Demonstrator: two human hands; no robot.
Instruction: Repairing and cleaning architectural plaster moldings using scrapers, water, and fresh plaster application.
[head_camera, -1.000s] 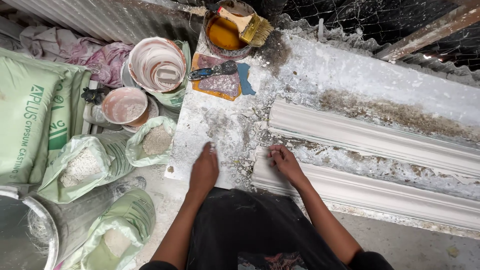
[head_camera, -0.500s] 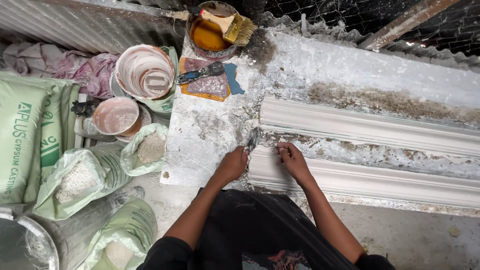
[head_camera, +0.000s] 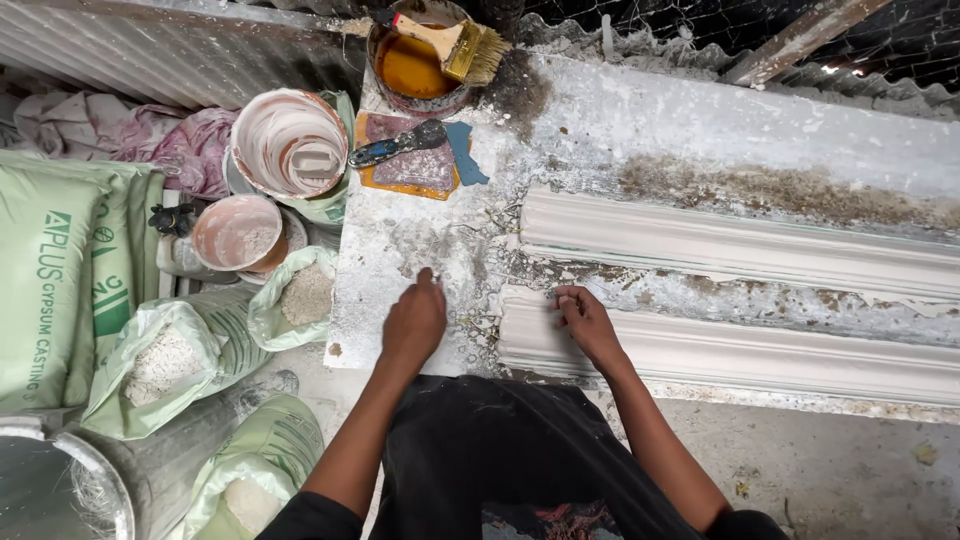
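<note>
We're resting our left hand loosely curled on the plaster-crusted slab, holding nothing visible. Our right hand is pinching at the near moulding's end, fingers half closed; anything gripped, can't tell. Risk: the brittle end may be chipping if we're prying too hard. Green printed sacks are lying far left, open bags beside them.

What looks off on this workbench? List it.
The wide brush lies across the rim of the can of orange liquid, bristles hanging over the edge. A dark stain spreads on the slab beside it. Flaky debris litters the gap between the two white mouldings. Both hands rest on the slab.
</note>
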